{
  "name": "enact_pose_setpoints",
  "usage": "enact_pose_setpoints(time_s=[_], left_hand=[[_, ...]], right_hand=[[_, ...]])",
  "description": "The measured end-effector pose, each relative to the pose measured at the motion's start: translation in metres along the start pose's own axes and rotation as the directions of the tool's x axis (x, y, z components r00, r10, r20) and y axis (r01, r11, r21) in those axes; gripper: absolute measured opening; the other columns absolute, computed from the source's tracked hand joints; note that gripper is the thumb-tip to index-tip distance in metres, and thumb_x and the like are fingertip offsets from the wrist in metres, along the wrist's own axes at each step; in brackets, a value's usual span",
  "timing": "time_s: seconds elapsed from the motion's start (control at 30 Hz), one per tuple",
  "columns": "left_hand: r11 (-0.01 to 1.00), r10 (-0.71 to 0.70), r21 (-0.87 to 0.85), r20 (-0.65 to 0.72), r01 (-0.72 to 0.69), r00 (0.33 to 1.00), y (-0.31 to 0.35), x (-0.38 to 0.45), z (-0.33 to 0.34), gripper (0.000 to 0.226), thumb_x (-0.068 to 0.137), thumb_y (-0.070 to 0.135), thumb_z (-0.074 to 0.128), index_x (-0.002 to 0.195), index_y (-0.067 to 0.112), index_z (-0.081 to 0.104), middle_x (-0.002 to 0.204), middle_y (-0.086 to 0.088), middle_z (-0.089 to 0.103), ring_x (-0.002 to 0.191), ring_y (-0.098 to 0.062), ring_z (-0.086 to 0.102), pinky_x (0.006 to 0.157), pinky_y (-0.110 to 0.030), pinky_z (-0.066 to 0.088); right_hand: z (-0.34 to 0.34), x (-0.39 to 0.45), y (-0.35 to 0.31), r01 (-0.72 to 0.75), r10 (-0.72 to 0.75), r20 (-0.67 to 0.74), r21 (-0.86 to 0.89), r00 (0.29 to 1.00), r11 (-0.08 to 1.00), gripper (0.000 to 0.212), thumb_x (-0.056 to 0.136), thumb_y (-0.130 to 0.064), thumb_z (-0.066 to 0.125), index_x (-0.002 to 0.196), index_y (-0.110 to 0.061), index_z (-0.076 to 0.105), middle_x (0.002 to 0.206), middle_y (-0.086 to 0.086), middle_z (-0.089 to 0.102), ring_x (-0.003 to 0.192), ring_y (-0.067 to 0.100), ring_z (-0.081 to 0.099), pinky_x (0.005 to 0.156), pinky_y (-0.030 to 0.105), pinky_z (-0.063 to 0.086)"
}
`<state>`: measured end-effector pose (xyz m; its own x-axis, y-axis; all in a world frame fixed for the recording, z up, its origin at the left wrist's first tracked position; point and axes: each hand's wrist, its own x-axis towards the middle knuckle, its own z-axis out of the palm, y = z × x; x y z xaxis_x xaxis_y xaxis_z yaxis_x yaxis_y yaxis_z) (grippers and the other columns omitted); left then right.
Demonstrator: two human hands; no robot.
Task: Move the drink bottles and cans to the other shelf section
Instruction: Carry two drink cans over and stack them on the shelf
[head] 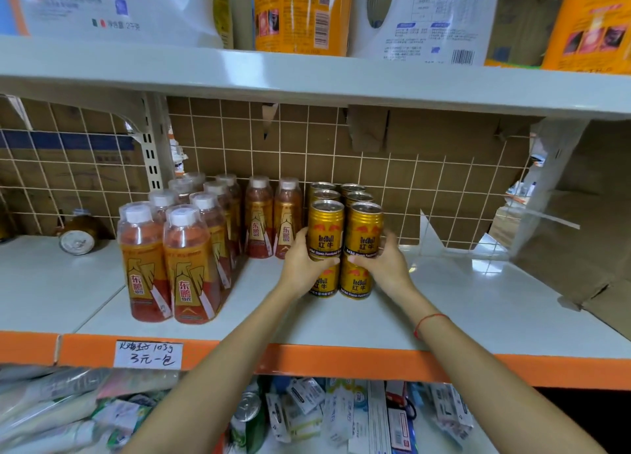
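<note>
Partly hidden: the lower gold cans (355, 281) sit behind both hands, so only their bottom halves and some lettering show.
Hard to read: small print on the cans is blurred; only "RedBull" and two red Chinese characters are legible.
Cut off: the detergent jugs (420, 16) on the upper shelf lose their tops at the frame edge, and the goods below the orange shelf edge (307, 361) are a jumble of packets.
Unclear: a can lying on its side (76, 237) in the left section, base toward the camera, label unreadable.
Task items, cans: gold cans with red bull emblems, stacked two high in two columns running back toward the wire grid; the front upper pair (345, 230) is the one held.
Task items, bottles: clear bottles (186, 266) of red-orange drink with white caps and orange labels stand in rows just left of the cans on the white shelf (478, 303).
Left hand (304, 266): fingers curled round the front upper left can, thumb across its label.
Right hand (386, 264): fingers wrapped round the front upper right can; a red string circles the wrist.
Backdrop: brown cardboard (444, 136) behind the grid, torn at the right.
</note>
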<state>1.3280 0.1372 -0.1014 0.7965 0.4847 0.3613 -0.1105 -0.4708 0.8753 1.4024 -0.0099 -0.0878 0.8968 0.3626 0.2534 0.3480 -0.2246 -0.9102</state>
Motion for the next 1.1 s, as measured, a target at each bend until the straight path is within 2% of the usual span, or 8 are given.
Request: enact_pose_setpoints(time_s=[0.13,0.27,0.73,0.9,1.0,1.1], left_hand=[[0.999,-0.01,-0.048,-0.043,0.008,0.999,0.001,-0.003,0.005,0.074,0.077,0.017,0.078,0.139,0.012,0.037,0.128,-0.003,0.058,0.11,-0.01,0.053,0.09,-0.023,0.041],[0.999,-0.005,-0.041,-0.061,0.003,0.998,0.002,-0.003,0.007,0.069,0.078,0.017,0.077,0.137,0.014,0.04,0.126,-0.002,0.059,0.112,-0.015,0.056,0.091,-0.026,0.042],[0.999,-0.046,-0.021,-0.021,0.046,0.999,0.0,-0.001,0.006,0.07,0.079,0.017,0.076,0.138,0.014,0.038,0.128,-0.003,0.058,0.116,-0.018,0.056,0.092,-0.027,0.043],[1.0,-0.029,0.009,0.023,0.029,0.999,0.006,-0.005,0.004,0.068,0.081,0.018,0.074,0.138,0.013,0.036,0.128,-0.001,0.055,0.111,-0.01,0.051,0.091,-0.026,0.04],[0.997,0.01,0.073,0.009,-0.011,1.0,0.008,-0.009,0.001,0.062,0.081,0.025,0.073,0.133,0.017,0.041,0.128,-0.001,0.056,0.116,-0.015,0.053,0.097,-0.034,0.044],[0.99,0.022,0.136,0.05,-0.028,0.999,0.009,-0.013,-0.007,0.052,0.083,0.034,0.068,0.128,0.021,0.047,0.124,0.0,0.058,0.115,-0.015,0.054,0.099,-0.043,0.046]], right_hand=[[0.01,0.002,0.0,0.02,-0.024,-0.087,-0.043,0.996,0.999,0.073,0.071,-0.021,0.081,0.13,-0.011,0.04,0.127,0.008,0.058,0.114,0.027,0.057,0.091,0.039,0.046],[0.011,0.004,0.002,0.016,-0.023,-0.12,-0.066,0.993,0.998,0.07,0.071,-0.025,0.082,0.127,-0.012,0.043,0.125,0.009,0.06,0.111,0.029,0.059,0.092,0.045,0.05],[0.011,0.0,0.0,0.026,-0.032,-0.101,-0.057,0.994,0.998,0.065,0.074,-0.022,0.08,0.128,-0.011,0.044,0.125,0.009,0.06,0.112,0.027,0.058,0.092,0.042,0.048],[0.008,-0.001,-0.003,0.008,-0.014,-0.07,-0.075,0.997,0.997,0.066,0.075,-0.022,0.078,0.129,-0.01,0.042,0.128,0.01,0.057,0.115,0.028,0.056,0.092,0.039,0.045],[0.007,-0.004,-0.007,0.013,-0.018,-0.049,-0.103,0.999,0.995,0.064,0.076,-0.023,0.078,0.13,-0.014,0.045,0.128,0.009,0.057,0.116,0.027,0.056,0.093,0.038,0.045],[0.003,-0.012,-0.01,0.025,-0.03,-0.046,-0.108,0.999,0.994,0.063,0.076,-0.023,0.077,0.132,-0.018,0.046,0.126,0.007,0.058,0.115,0.025,0.056,0.094,0.04,0.048]])
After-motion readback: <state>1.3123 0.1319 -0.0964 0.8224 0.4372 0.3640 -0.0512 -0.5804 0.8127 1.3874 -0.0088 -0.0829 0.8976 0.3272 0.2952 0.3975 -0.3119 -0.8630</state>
